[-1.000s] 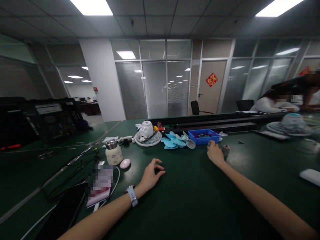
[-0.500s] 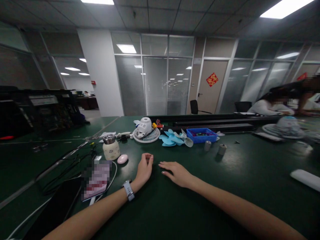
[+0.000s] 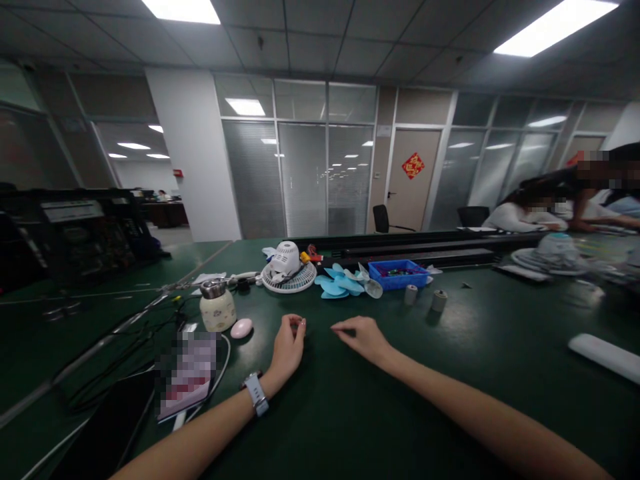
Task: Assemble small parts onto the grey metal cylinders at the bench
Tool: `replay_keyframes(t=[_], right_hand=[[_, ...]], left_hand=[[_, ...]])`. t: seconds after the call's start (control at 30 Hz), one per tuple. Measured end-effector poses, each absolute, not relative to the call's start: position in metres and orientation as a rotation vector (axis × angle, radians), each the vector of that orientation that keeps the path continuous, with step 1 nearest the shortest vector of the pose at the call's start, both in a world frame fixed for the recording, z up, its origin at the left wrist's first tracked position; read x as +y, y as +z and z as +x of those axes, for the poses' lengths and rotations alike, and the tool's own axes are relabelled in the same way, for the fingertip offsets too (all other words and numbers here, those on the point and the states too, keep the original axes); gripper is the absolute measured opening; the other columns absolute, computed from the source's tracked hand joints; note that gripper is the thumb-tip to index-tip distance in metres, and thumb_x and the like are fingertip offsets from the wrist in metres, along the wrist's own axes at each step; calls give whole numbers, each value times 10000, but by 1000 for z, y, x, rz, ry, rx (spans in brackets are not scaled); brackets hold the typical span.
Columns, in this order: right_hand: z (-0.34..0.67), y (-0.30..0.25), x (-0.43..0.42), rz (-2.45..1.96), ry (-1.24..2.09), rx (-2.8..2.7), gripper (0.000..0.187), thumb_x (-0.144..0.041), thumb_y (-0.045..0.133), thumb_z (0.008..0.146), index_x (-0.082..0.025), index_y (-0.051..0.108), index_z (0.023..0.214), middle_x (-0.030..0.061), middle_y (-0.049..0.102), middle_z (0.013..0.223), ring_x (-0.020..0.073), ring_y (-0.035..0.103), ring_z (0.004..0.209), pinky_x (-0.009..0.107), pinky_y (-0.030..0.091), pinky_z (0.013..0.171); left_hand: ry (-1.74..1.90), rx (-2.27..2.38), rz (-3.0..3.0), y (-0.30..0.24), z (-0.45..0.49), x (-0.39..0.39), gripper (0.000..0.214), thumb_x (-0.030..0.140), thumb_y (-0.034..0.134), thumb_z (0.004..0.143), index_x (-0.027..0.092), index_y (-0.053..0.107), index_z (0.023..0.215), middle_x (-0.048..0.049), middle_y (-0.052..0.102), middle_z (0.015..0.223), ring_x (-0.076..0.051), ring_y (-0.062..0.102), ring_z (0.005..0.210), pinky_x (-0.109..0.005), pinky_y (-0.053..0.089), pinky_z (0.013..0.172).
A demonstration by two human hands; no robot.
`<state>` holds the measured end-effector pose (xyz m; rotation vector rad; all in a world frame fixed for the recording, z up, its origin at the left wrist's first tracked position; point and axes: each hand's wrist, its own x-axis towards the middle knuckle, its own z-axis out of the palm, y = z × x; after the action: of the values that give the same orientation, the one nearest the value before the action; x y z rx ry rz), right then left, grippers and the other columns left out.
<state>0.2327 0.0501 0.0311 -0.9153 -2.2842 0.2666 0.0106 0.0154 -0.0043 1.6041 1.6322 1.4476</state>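
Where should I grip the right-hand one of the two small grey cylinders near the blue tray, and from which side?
Probably best pinched across the curved wall of the right-hand cylinder, bringing the right hand in from the near side. It stands upright, so its round wall faces that way, while the other cylinder and the blue tray sit to its left.

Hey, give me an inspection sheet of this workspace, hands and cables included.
Surface: green table, shiny in patches.
Things: two grey cylinders standing near the blue tray, light-blue fan blades, white fan housing.
Clutter: cream bottle, pink oval object.
Hands: left hand curled, right hand fingertips pinched; contents unclear.
Cables: white cable looped at left; black cables tangled farther left.
Surroundings: people at right, chair and door ahead.
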Motion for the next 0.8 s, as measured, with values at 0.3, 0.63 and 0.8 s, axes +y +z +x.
replay_keyframes(t=[0.3,0.63,0.8], right_hand=[[388,52,144,-1719,-400,-1862,353,-230,490,879,-162,678,1170,120,714,1075,256,671,973,353,505,862],[395,45,157,-1797,-343,-1761,335,-237,491,882,-186,693,1145,116,713,1066,253,669,933,346,493,819],[403,43,162,-1763,-233,-1718,318,-253,528,857,-188,711,1109,105,732,984,245,676,890,337,502,793]], left_hand=[[1390,1643,1619,-2,12,14,334,493,422,871,193,484,1004,-70,593,976,-203,615,807,-360,482,744],[1387,1631,1672,-7,10,16,349,496,424,867,189,495,1016,-65,594,958,-196,618,763,-363,491,720],[1357,1642,1665,-4,11,14,374,522,427,857,190,493,1018,-76,611,971,-211,632,782,-369,498,719]])
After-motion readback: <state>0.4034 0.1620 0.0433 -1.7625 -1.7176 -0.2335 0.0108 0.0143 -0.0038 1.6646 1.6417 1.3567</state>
